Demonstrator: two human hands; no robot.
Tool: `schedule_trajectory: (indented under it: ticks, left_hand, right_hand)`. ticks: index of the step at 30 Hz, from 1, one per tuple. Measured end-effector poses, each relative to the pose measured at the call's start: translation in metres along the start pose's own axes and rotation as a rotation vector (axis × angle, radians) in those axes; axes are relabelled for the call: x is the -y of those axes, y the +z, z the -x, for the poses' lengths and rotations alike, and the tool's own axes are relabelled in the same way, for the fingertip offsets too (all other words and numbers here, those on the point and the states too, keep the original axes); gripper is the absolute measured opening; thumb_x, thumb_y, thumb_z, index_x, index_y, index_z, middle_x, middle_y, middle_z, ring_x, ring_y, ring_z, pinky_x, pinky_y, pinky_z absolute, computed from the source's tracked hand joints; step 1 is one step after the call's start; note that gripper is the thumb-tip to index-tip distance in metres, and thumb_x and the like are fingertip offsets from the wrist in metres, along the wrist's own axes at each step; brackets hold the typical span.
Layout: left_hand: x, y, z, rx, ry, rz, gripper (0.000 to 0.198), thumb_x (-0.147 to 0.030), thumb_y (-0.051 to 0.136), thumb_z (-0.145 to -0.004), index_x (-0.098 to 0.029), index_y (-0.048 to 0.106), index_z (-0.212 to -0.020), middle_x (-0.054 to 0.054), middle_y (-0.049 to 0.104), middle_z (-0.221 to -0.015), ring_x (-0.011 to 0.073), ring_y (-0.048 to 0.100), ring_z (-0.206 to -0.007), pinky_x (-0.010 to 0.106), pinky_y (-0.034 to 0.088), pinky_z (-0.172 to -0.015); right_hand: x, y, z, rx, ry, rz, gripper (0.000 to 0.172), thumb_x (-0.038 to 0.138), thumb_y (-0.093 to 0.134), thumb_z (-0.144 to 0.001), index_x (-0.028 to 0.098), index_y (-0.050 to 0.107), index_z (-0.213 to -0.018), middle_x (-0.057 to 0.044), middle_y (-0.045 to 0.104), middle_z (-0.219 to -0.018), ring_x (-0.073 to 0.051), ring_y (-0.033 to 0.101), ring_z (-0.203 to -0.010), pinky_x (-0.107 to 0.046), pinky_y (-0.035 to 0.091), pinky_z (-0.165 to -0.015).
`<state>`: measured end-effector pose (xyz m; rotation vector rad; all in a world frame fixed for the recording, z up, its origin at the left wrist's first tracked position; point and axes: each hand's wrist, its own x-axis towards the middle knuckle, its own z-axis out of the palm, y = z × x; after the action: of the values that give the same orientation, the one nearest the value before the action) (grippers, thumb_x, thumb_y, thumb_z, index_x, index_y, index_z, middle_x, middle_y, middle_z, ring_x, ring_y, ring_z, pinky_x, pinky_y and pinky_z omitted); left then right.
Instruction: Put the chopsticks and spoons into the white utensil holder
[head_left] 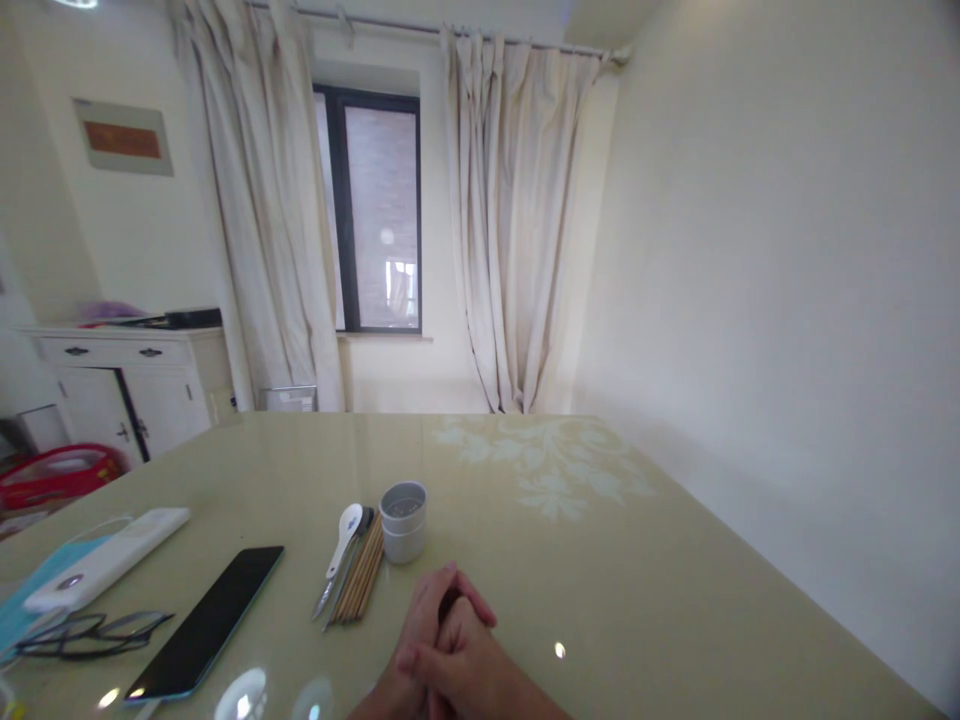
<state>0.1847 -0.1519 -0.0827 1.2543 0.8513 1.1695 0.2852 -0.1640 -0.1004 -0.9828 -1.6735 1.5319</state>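
My left hand and my right hand are clasped together at the table's near side, fingers folded around each other. No object shows in either hand; the space between the palms is hidden. Just beyond them stands a grey cup with small holes in its inner bottom. Left of the cup lies a bundle of wooden chopsticks. Beside these are a white ceramic spoon and thin metal utensils, partly covered.
On the glossy table, a black-screened phone lies to the left. Farther left are glasses, a white power bank and a blue mask. A wall runs along the right edge; a white cabinet stands back left.
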Motion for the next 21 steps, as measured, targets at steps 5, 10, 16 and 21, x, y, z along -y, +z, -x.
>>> schedule_trajectory:
  ticks: [5,10,16,21]
  left_hand:
    - [0.001,0.001,-0.008,0.101,-0.060,0.196,0.056,-0.075,0.060,-0.086,-0.024,0.081,-0.091,0.009,0.080,-0.097,0.0299,0.072,-0.101,0.033,0.059,-0.088]
    - [-0.011,0.001,-0.018,0.044,-0.067,0.292,0.059,-0.063,0.074,-0.084,-0.022,0.074,-0.126,0.013,0.075,-0.129,0.0344,0.068,-0.125,0.046,0.056,-0.105]
    - [-0.015,-0.008,-0.016,0.086,0.018,0.140,0.068,-0.060,0.073,-0.088,-0.028,0.062,-0.148,0.014,0.057,-0.157,0.0369,0.050,-0.148,0.056,0.048,-0.117]
    - [-0.015,-0.014,-0.011,0.355,0.018,0.019,0.058,-0.058,0.072,-0.090,-0.024,0.067,-0.137,0.014,0.068,-0.139,0.0326,0.065,-0.128,0.052,0.051,-0.112]
  right_hand:
    - [0.016,-0.003,-0.010,-0.321,-0.155,0.035,0.074,0.088,0.059,-0.082,0.023,0.055,-0.050,0.000,0.054,-0.049,-0.014,0.051,-0.046,-0.026,0.042,-0.049]
    - [0.037,-0.022,-0.012,-0.494,-0.373,0.107,0.060,0.079,0.063,-0.089,0.020,0.069,-0.094,-0.006,0.070,-0.089,-0.022,0.067,-0.082,-0.026,0.051,-0.063]
    - [0.034,-0.040,-0.004,-0.271,-0.413,0.068,0.072,0.074,0.068,-0.090,0.029,0.059,-0.145,-0.011,0.062,-0.145,-0.031,0.059,-0.135,-0.039,0.054,-0.102]
    - [0.035,-0.041,0.005,-0.052,-0.367,0.042,0.066,0.064,0.077,-0.088,0.034,0.065,-0.145,-0.008,0.066,-0.145,-0.033,0.060,-0.138,-0.046,0.048,-0.112]
